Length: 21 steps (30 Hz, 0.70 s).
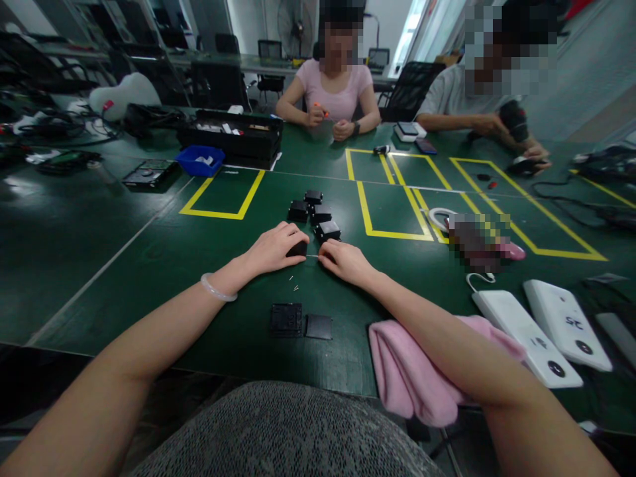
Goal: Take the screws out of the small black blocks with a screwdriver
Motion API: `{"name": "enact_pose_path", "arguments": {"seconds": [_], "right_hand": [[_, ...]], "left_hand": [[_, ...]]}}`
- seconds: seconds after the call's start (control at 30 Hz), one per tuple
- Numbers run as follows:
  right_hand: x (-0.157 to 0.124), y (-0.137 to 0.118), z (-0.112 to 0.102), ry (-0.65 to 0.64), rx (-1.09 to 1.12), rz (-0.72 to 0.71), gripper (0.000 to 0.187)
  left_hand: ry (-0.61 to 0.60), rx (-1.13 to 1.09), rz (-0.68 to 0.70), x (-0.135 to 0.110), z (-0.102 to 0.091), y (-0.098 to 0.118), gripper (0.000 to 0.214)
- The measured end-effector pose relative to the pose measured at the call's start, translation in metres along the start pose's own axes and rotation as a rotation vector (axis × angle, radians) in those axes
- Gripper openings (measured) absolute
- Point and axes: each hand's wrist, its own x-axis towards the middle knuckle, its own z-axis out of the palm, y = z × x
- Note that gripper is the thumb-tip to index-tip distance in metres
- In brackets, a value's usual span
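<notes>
My left hand [279, 250] is closed around a small black box-shaped case [298, 248] on the green table. My right hand [345, 260] pinches what looks like a screwdriver; only its thin metal shaft [312, 256] shows, pointing left at the case, and its handle is hidden in my fingers. Beyond my hands sit several similar black cases [328, 230] in a cluster. Closer to me lie a few tiny screws [296, 287]. Below them are an open black housing part [286, 319] and a flat black cover [318, 326], side by side.
A pink cloth [412, 371] lies under my right forearm, beside white power banks [529, 338]. A blue tray [200, 161] and a black bin [231, 136] stand at the far left. Yellow tape [397, 234] marks the table. Two people sit opposite; one handles a dark tool [514, 121].
</notes>
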Motion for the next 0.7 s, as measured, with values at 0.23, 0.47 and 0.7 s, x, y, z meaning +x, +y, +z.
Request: {"name": "enact_pose_path", "arguments": {"seconds": [0.23,0.47,0.7], "right_hand": [[-0.002,-0.002,-0.006,-0.061,-0.138,0.007,0.028],[-0.002,-0.005,-0.011,-0.089,-0.145,0.026,0.027],[-0.002,-0.002,-0.012,-0.084,-0.18,-0.005,0.031]], "left_hand": [[-0.016,0.005,-0.011,0.001,-0.001,0.001,0.032],[-0.01,0.006,-0.009,0.0,-0.001,0.001,0.032],[0.003,0.011,0.002,0.0,0.0,0.0,0.031]]}}
